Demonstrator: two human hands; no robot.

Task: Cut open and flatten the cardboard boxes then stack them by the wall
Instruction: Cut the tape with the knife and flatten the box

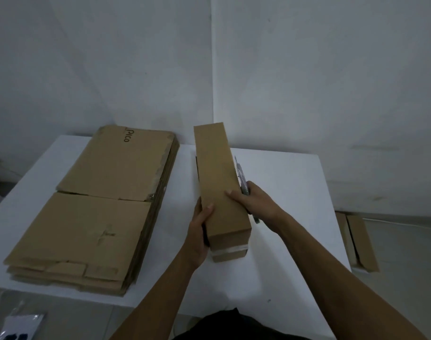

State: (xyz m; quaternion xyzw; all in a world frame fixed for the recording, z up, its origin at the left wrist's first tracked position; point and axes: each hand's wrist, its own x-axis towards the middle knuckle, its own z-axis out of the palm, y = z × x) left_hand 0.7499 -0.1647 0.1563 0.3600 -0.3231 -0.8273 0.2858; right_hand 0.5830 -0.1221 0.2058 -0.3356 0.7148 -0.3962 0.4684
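long cardboard box between the grips — left grip clasps its side, right grip pins a utility knife against it.

We count 1 long box | 1 stack of flattened boxes, layers uncountable | 1 utility knife | 2 hands: left hand, right hand | 1 table | 2 cardboard strips on floor

The knife in the right hand was mostly hidden behind the long box, which also covered most fingers of the left hand, and the lower edge cut off a blurred packet.
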